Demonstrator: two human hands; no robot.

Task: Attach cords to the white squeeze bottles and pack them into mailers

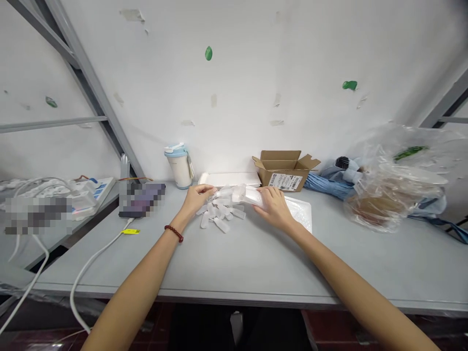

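A loose pile of small translucent white plastic sleeves (220,210) lies on the grey table between my hands. My left hand (196,199) is at the pile's left edge, thumb and fingers pinched together; what sits in the pinch is too small to make out. My right hand (272,207) wraps round a white translucent plastic packet (250,196), its left end tilted over the back of the pile. A flat white bubble-wrap pouch (300,212) lies partly under my right hand and wrist.
Behind the pile stand a long white box (234,179) and an open cardboard box (287,175). A cup (181,168) and a phone (146,200) with a white cable (95,254) are left. Blue fabric (329,183) and a clear plastic bag (395,185) lie right.
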